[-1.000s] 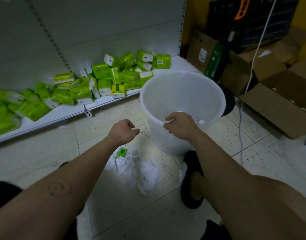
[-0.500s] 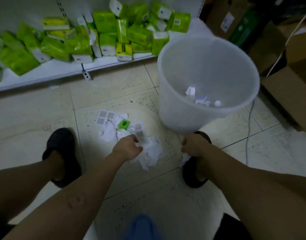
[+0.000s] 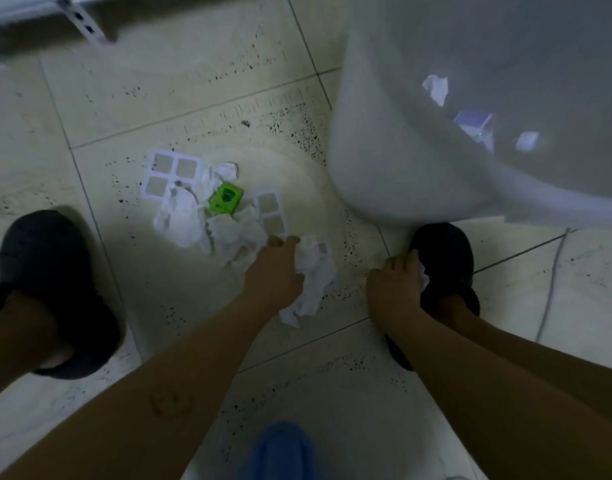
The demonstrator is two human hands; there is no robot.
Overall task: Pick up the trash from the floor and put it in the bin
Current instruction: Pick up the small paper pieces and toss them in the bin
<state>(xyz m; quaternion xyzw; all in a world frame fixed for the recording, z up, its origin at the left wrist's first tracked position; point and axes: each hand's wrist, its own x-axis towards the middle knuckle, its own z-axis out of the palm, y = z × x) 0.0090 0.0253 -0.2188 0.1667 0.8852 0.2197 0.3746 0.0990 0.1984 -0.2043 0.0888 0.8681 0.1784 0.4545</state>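
Observation:
A pile of trash lies on the tiled floor: crumpled white tissues (image 3: 190, 220), a small green wrapper (image 3: 225, 199) and white punched-out sticker sheets (image 3: 169, 173). My left hand (image 3: 275, 271) is down on the pile, its fingers closing on a crumpled white tissue (image 3: 315, 282). My right hand (image 3: 394, 289) is low beside my right slipper, fingers curled on a small white scrap (image 3: 423, 277). The translucent white bin (image 3: 384, 150) stands at the upper right, with a few bits of trash (image 3: 474, 124) inside.
My feet in black slippers stand on either side of the pile, left (image 3: 55, 292) and right (image 3: 443, 271). A white shelf foot (image 3: 82, 22) juts out at the top left. A thin cable (image 3: 554, 271) runs across the floor at the right.
The view has dropped closer to the floor. My left hand has reached further into the tissues, and my right hand has gone down next to the right slipper onto a white scrap.

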